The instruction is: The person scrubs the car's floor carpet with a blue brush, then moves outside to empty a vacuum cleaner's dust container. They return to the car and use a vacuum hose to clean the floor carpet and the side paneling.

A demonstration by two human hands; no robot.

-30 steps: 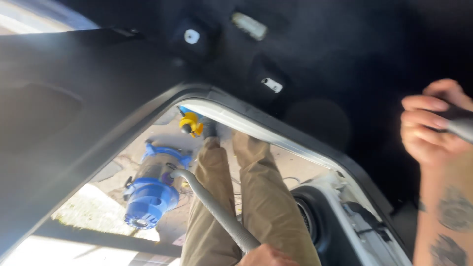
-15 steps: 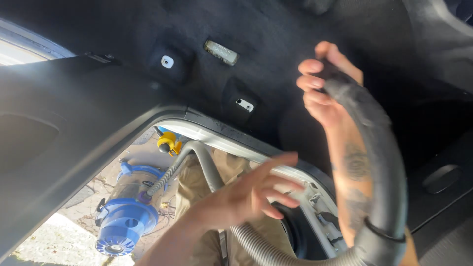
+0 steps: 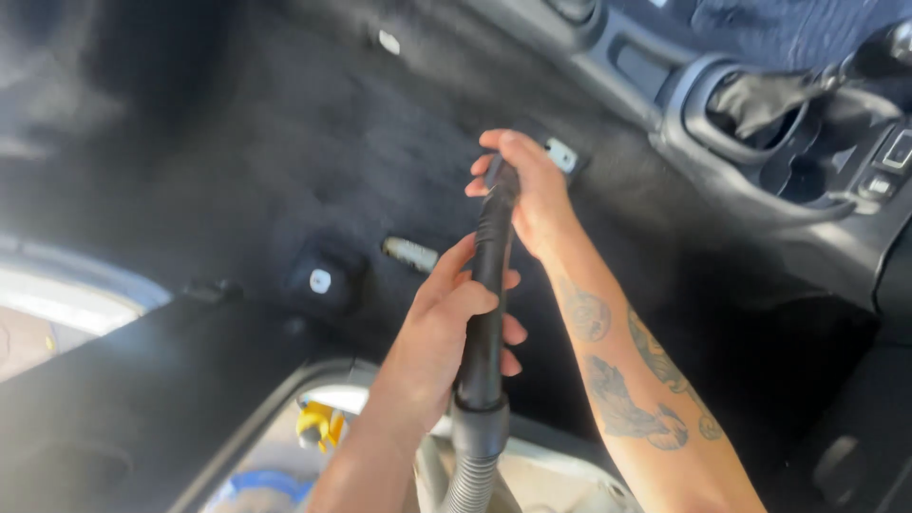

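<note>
Both hands grip one black vacuum wand (image 3: 486, 313) that runs up the middle of the view. Left hand (image 3: 445, 347) wraps the lower part of the tube, fingers curled round it from the 9 o'clock side, just above the grey collar (image 3: 478, 429) where the ribbed hose (image 3: 467, 486) joins at 6 o'clock. Right hand (image 3: 527, 190) closes over the top end of the wand, toward 12 o'clock of the left hand, its tattooed forearm (image 3: 632, 380) slanting down to 5 o'clock. The two hands sit apart along the tube, not touching each other.

Dark carpet (image 3: 285, 142) of a car floor fills the space behind the wand. A small white clip (image 3: 320, 280) sits at 9 o'clock of the left hand, with a pale oblong fitting (image 3: 410, 254) just beside it. At 2 o'clock lies the centre console (image 3: 760, 171) with its gear-lever boot (image 3: 760, 100). Low at 7 o'clock, past the door sill (image 3: 142, 380), a yellow part (image 3: 318, 425) and a blue vacuum body (image 3: 256, 484) show outside.
</note>
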